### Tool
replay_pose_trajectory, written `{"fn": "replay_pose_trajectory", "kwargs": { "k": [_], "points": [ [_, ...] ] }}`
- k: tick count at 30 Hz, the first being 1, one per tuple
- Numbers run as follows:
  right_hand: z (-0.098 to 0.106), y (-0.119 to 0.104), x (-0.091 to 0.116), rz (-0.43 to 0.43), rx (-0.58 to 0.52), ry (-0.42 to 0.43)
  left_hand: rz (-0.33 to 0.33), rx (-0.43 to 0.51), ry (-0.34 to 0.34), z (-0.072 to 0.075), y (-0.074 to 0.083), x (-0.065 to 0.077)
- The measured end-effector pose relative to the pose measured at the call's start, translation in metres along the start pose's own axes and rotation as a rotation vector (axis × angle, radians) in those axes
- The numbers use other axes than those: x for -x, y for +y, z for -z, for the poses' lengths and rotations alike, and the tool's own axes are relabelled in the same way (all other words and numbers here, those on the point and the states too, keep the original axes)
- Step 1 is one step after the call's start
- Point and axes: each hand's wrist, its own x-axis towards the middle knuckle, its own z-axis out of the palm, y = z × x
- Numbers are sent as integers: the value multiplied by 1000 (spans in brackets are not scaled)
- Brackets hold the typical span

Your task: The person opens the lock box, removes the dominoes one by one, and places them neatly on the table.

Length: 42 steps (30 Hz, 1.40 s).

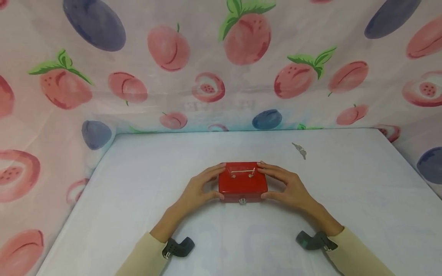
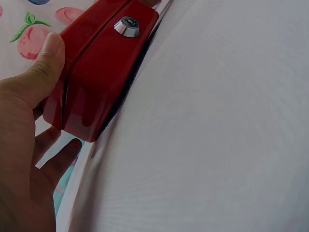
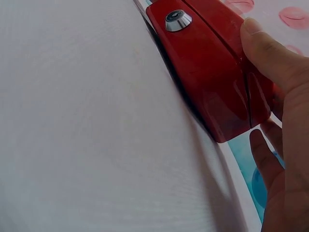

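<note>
both forearms angle inward from the near side, wrists bent so the palms face each other. the left hand (image 1: 196,190) and right hand (image 1: 296,190) grip the red box (image 1: 243,185) by its two ends, thumbs at the front corners, fingers stretched toward the back ones. the box sits on the white table (image 1: 352,180), lid down, lock (image 1: 243,201) toward the person. keys (image 1: 303,153) lie beyond the right hand.
</note>
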Motion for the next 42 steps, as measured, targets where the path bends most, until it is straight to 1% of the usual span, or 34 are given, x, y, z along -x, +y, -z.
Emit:
{"fn": "replay_pose_trajectory", "kwargs": {
  "k": [3, 6, 10, 12, 15, 19, 22, 27, 31, 35, 38, 39, 42],
  "points": [
    [-1, 1, 0, -2, -28, 1, -10, 8, 6, 2, 13, 0],
    [-2, 1, 1, 1, -42, 3, -30, -4, 16, 3, 19, 1],
    [-3, 2, 2, 6, -68, 3, -71, -38, 49, 0, 17, 4],
    [-3, 4, 2, 4, -100, 4, -84, -51, 66, -1, 17, 5],
    [-3, 7, 3, -12, -143, 18, -116, -40, 85, -1, 18, 5],
    [-2, 9, 4, -34, -189, 41, -149, 1, 105, -6, -1, 5],
    [-2, 10, 5, -41, -209, 48, -153, 19, 123, -11, -18, 6],
    [-4, 8, 5, -79, -232, 62, -155, 26, 169, -14, -18, 6],
    [-5, 5, 5, -116, -264, 86, -155, 50, 220, -17, -13, 5],
    [-7, 3, 5, -142, -277, 116, -190, 86, 261, -17, 2, 3],
    [-8, 2, 5, -151, -271, 136, -226, 119, 277, -15, 14, 1],
    [-8, 1, 5, -151, -264, 142, -242, 129, 280, -14, 15, 1],
    [-9, 0, 5, -144, -246, 159, -254, 151, 280, -14, 19, 0]
  ]
}}
